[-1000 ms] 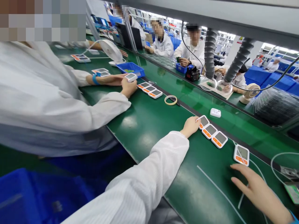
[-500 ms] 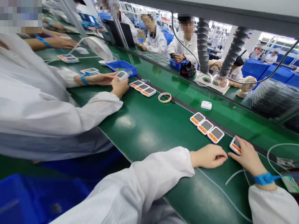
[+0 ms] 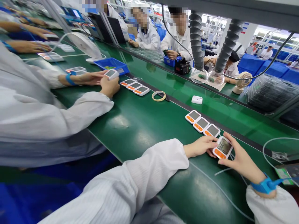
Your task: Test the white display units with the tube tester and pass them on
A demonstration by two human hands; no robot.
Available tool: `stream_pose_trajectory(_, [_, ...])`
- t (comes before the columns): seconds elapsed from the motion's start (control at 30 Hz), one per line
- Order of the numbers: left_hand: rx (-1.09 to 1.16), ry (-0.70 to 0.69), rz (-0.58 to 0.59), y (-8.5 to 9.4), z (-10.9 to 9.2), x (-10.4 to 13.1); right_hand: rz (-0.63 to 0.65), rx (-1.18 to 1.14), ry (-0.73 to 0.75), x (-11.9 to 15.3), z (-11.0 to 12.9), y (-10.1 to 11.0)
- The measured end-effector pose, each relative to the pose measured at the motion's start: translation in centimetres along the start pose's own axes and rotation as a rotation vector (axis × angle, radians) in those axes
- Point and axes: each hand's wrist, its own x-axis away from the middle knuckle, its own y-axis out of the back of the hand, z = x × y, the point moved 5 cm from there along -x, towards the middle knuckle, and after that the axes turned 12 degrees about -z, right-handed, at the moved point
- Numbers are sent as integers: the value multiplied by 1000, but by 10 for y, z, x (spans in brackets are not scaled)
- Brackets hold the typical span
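Both my hands hold a white device that looks like a digital timer point(image 3: 223, 147), with orange buttons and dark digits on its lit screen. My left hand point(image 3: 201, 146) grips its left edge, some fingers hidden behind it. On the opposite side my right hand point(image 3: 244, 161), with a blue strap at the wrist, has thumb below and fingers above around the edge. The device is raised and tilted over the green bench. Just beyond lies a slanting row of similar devices point(image 3: 201, 124) with blank screens, the nearest partly covered by the held one.
A white socket-like block point(image 3: 196, 100) and a tape roll point(image 3: 158, 96) lie farther up the bench. At left, a co-worker's hands point(image 3: 109, 85) hold a similar device near a blue tray point(image 3: 112, 66). A thin pale cable point(image 3: 219, 186) crosses the bench by my forearms.
My right hand has lifted the device off the bench and brought it left. My left hand has taken hold of its other edge. Digits now show on its screen.
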Motion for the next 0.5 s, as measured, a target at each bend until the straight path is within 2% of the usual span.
stream_pose_trajectory(0.13, [125,13,-72,7,-3,-3,34,-342,-247,-1,-17,11])
stream_pose_trajectory(0.2, [167,13,-94,9,-2,-5,32,-399,-315,-3,-21,15])
stream_pose_trajectory(0.33, [196,2,-134,8,0,-7,181,-263,-249,-5,-12,6])
stream_pose_trajectory(0.4, [195,11,-133,6,0,-5,208,-213,-228,-5,-9,1])
stream_pose_trajectory(0.5, [164,67,-7,-2,-1,0,191,-210,-267,-3,-12,-2])
